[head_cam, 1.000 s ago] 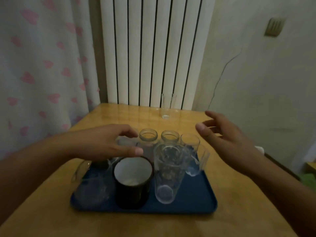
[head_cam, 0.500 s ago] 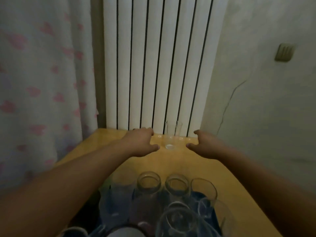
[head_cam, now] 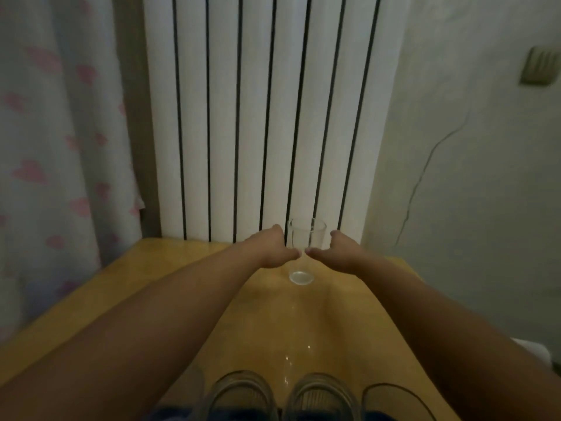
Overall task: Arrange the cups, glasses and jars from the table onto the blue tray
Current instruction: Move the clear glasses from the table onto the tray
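Glass (head_cam: 306,238) gripped between left hand (head_cam: 273,249) and right hand (head_cam: 340,250), arms outstretched.

A clear glass tumbler (head_cam: 306,238) stands on a glossy, smooth wooden table (head_cam: 170,275) beside a matt cloth curtain (head_cam: 54,147).

White radiator (head_cam: 267,117), heart-print curtain (head_cam: 54,147) (pink), cracked wall (head_cam: 455,147)

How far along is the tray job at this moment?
Done: three rims at the bottom edge, two jars and a glass, stand close together; little of the tray shows. In hand: left hand and right hand close round the clear glass by the radiator. Left: carrying it back.
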